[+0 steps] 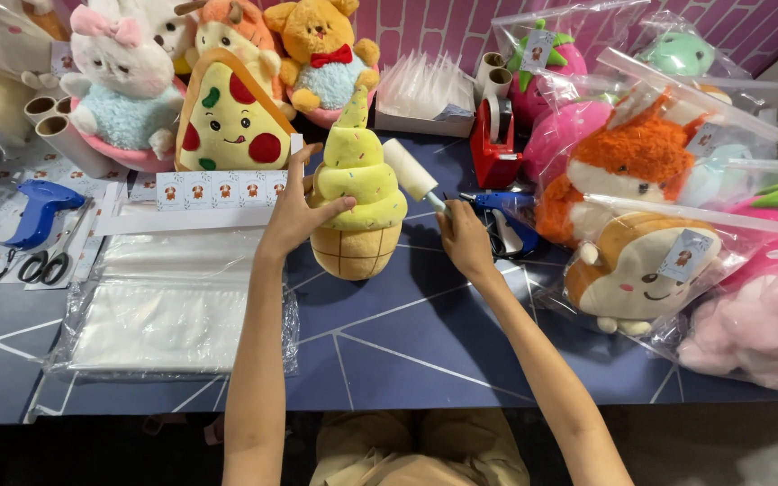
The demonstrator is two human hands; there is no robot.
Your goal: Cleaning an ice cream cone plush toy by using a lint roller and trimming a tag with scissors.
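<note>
A yellow ice-cream-cone plush [358,198] stands upright on the dark blue table [407,342]. My left hand [294,211] grips its left side, thumb across the front. In my right hand [461,236] is the handle of a white lint roller [410,169], whose roll rests against the plush's upper right side.
A stack of clear plastic bags [173,306] lies at the left, with scissors [47,263], a blue tagging gun [33,211] and sticker sheets beside it. Unbagged plush toys [227,112] line the back. Bagged plush toys [650,261] crowd the right. A red tape dispenser [494,144] stands behind.
</note>
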